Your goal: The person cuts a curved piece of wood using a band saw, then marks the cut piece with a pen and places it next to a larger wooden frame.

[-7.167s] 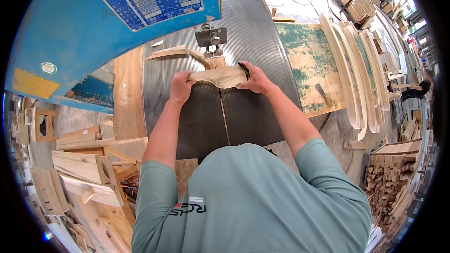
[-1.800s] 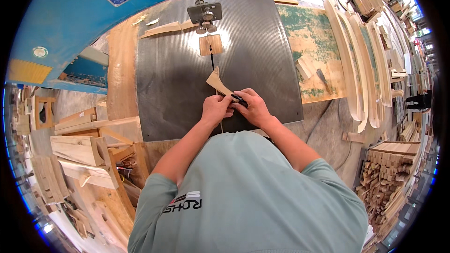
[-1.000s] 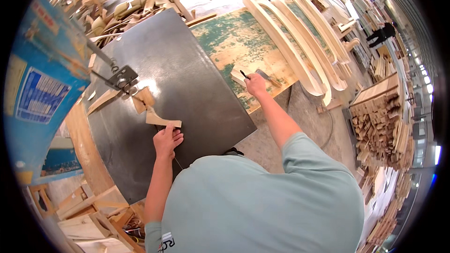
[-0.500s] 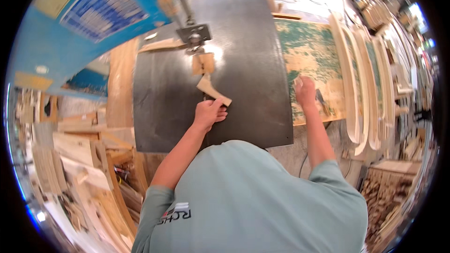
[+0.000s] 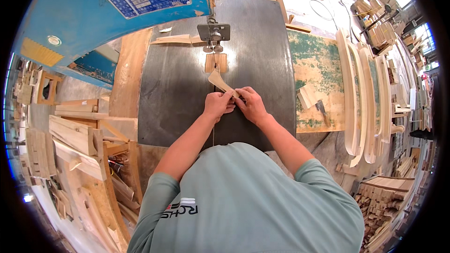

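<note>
A curved, pale wooden piece (image 5: 219, 81) lies on the dark metal table (image 5: 173, 93) of a bandsaw, its wide far end close to the wooden insert (image 5: 216, 62) below the blade guide (image 5: 214, 34). My left hand (image 5: 219, 106) pinches its near end from the left. From the right, my right hand (image 5: 251, 106) has closed fingers on the same end, so both hands nearly meet. Part of that end is hidden by my fingers.
The blue saw body (image 5: 136, 16) rises at far left. An offcut (image 5: 176, 39) lies by the guide. On the worn green board (image 5: 318, 56) at right are a wooden block (image 5: 307, 96), a brush-like tool (image 5: 323, 113) and long curved slats (image 5: 349, 93). Stacked lumber (image 5: 70, 133) stands at left.
My right hand has come left from the green board to the curved wooden piece, and a wooden block now shows where it was. My left hand still holds the piece.
</note>
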Action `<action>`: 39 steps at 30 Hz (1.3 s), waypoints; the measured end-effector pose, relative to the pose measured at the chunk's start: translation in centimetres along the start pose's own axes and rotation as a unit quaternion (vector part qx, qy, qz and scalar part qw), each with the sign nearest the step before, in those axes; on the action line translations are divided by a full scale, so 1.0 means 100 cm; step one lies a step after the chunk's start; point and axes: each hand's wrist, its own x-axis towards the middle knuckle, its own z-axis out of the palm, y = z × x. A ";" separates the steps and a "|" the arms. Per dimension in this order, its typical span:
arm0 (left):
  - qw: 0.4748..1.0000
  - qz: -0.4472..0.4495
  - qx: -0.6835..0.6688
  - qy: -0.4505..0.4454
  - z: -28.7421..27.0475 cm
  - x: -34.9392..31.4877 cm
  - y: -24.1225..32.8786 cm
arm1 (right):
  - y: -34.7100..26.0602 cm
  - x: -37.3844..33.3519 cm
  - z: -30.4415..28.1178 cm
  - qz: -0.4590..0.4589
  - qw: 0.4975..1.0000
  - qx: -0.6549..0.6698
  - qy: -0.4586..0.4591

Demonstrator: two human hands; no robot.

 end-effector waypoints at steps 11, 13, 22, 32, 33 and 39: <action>1.000 0.009 -0.023 0.001 -0.001 0.010 0.003 | 0.006 0.011 0.002 0.016 0.999 0.038 -0.019; 1.000 0.010 -0.027 0.001 -0.003 0.012 0.002 | 0.006 0.013 0.004 0.011 0.999 0.030 -0.016; 0.999 0.003 -0.035 -0.004 -0.005 0.013 0.005 | 0.005 0.016 0.005 0.027 0.998 0.048 -0.015; 0.999 0.008 -0.030 -0.002 -0.005 0.016 0.006 | 0.007 0.018 0.007 0.032 0.998 0.047 -0.010; 0.999 0.008 -0.034 -0.001 -0.004 0.017 0.006 | 0.008 0.018 0.007 0.033 0.998 0.046 -0.007; 0.999 0.002 -0.034 -0.005 -0.004 0.020 0.007 | 0.009 0.019 0.007 0.046 0.998 0.046 -0.003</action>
